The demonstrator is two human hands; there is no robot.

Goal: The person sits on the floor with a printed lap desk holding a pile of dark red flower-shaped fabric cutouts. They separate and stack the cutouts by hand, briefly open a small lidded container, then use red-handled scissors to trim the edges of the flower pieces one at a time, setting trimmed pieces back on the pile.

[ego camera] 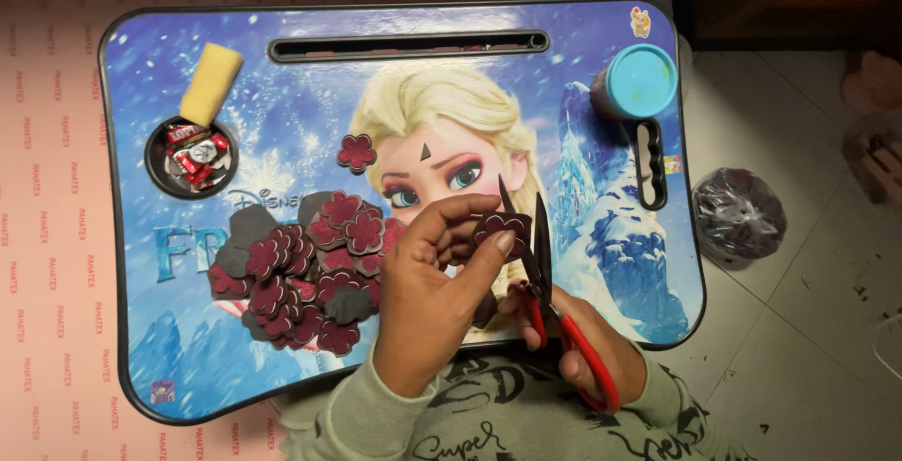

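Maroon foam sat pinched between the thumb and fingers (pixel 489 235) of the left hand (pixel 432 282): a small flower cutout (pixel 505 228), held up above the tray (pixel 132 235) near its front edge. The other fingers of that hand curled loosely inward. Just beside the cutout stood the dark blades of the scissors (pixel 540 264), parted a little and pointing away from the person, one blade touching or nearly touching the foam. The right hand (pixel 583 348) gripped the red handles, its fingers closed through the loops, low by the tray's front edge and partly hidden behind the left hand.

Left of the hands lay a pile of flowers (pixel 301 278), maroon and grey, overlapping. One flower (pixel 356 153) lay alone farther back. A round cup recess (pixel 164 174) at the tray's left held small wrappers (pixel 195 156), with a yellow sponge (pixel 211 83) just behind it. A blue-lidded tub (pixel 639 80) stood at the far right corner.
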